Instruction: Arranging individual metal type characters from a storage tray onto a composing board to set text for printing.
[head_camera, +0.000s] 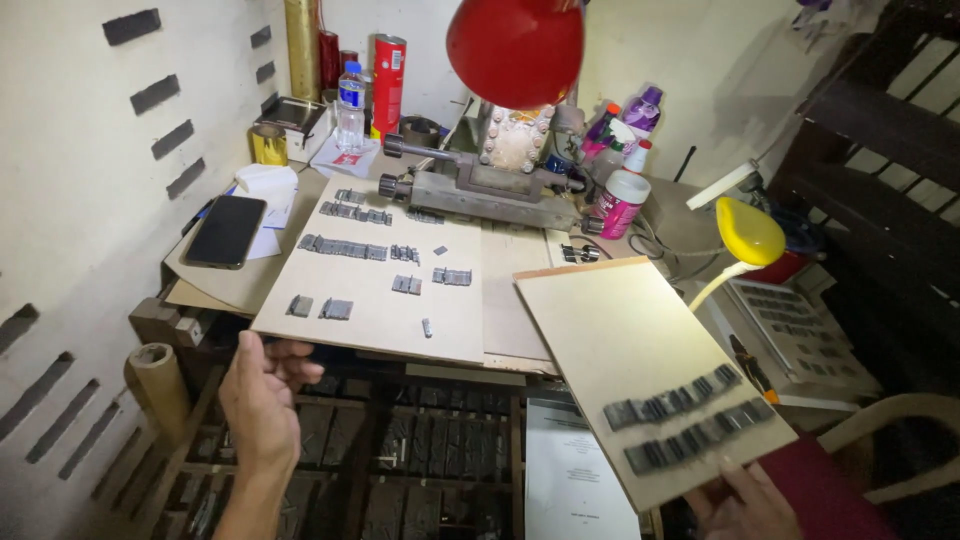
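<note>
Bare board (455, 330) right in front of me is open. Far side's jammed: metal press (490, 185), bottles (620, 200), red lamp (515, 45) hanging low, yellow lamp (748, 232) blocking right.

We have one view only, from a camera on the person's head. It looks steeply down, close over the workbench (300, 285) and both hands.

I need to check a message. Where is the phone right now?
In the head view the black phone lies flat at the table's left edge, by the wall, left of the board with metal type.
</note>
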